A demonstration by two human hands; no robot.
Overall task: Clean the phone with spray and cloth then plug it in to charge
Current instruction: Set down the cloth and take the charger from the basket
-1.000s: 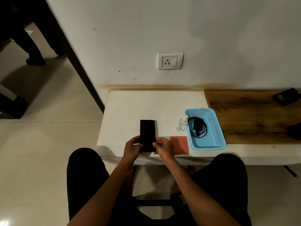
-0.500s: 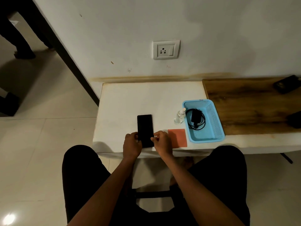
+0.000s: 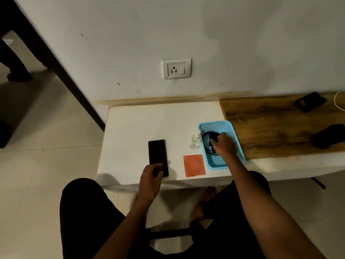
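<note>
On the white rectangular table [image 3: 141,124], the flat black phone [image 3: 157,156] lies left of the square orange cloth [image 3: 194,165]; the black coiled charger [image 3: 210,142] lies in the blue perforated plastic basket [image 3: 235,139] at right.

A wood top [image 3: 270,128] is lying at 3 o'clock, touching the white table [image 3: 149,124]. A flat black thing [image 3: 310,104] is sitting on the wood at 2 o'clock, and a white cord [image 3: 337,101] is curling just beside it at the edge. Another black thing [image 3: 328,135] is resting at 3 o'clock. A brown stain [image 3: 168,99] is running along the wall [image 3: 224,34] just above the table. A dark door frame [image 3: 56,71] is slanting down at 10 o'clock. Somebody's leg [image 3: 16,71] is standing on the pale floor [image 3: 46,174] at 9 o'clock.
</note>
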